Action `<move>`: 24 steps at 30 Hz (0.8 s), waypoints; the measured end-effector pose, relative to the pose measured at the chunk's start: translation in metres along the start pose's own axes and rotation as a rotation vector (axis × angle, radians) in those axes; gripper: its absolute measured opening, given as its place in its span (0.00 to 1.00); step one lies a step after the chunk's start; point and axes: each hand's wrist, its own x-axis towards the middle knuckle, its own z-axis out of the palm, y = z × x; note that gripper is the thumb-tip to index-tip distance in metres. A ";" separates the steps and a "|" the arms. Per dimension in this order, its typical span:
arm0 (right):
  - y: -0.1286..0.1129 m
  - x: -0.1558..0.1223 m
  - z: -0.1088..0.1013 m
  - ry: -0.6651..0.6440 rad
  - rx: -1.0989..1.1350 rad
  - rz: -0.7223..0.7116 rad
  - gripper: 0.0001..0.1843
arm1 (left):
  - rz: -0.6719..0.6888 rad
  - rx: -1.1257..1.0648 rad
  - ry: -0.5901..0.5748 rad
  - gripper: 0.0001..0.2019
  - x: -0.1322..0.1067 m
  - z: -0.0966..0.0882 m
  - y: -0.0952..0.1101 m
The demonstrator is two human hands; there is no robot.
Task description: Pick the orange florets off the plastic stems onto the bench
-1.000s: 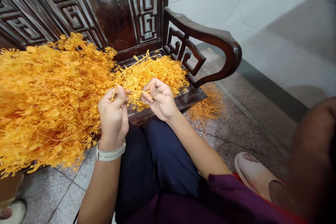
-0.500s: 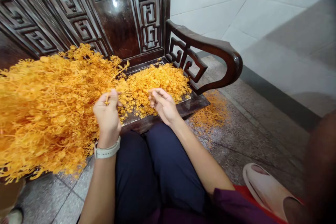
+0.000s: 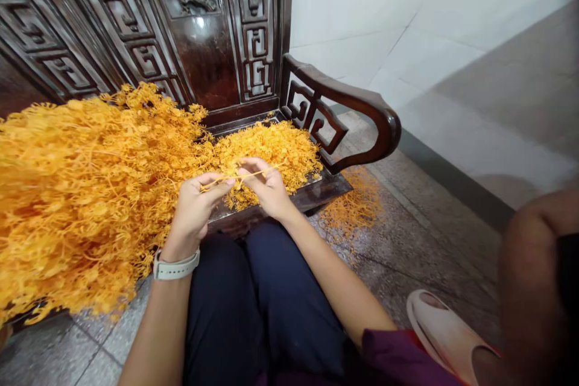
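Presently, we hold an orange stem point(image 3: 254, 175) before the small heap point(image 3: 275, 146) on the surface point(image 3: 328, 187), left hand point(image 3: 195, 204) pinching it, right hand point(image 3: 272, 193) alongside, its grip unclear; this apparent stem-picking step next calls for a light, precise pinch.

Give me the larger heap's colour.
The larger heap is yellow-orange, best seen in the head view.

Pale grey-green wristband point(image 3: 176, 268) with small dark holes toward eight o'clock, dark navy trousers point(image 3: 283, 295) around six o'clock, purple sleeve point(image 3: 393, 351) toward five o'clock
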 end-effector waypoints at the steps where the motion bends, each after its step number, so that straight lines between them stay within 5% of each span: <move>1: -0.001 -0.002 0.000 0.013 0.000 -0.024 0.22 | -0.023 0.013 -0.001 0.14 -0.001 0.000 0.000; 7: -0.006 -0.006 -0.004 -0.041 -0.018 -0.096 0.17 | -0.017 0.182 -0.070 0.10 -0.002 -0.002 -0.004; 11: -0.003 -0.003 -0.003 0.101 0.157 -0.013 0.15 | 0.080 0.258 -0.101 0.12 -0.001 -0.001 -0.004; 18: -0.011 -0.011 -0.008 0.052 0.654 0.201 0.17 | 0.054 0.022 -0.070 0.21 -0.007 0.010 0.004; 24: -0.015 -0.012 -0.008 -0.125 0.752 0.208 0.18 | 0.058 -0.125 -0.027 0.24 -0.013 0.024 0.013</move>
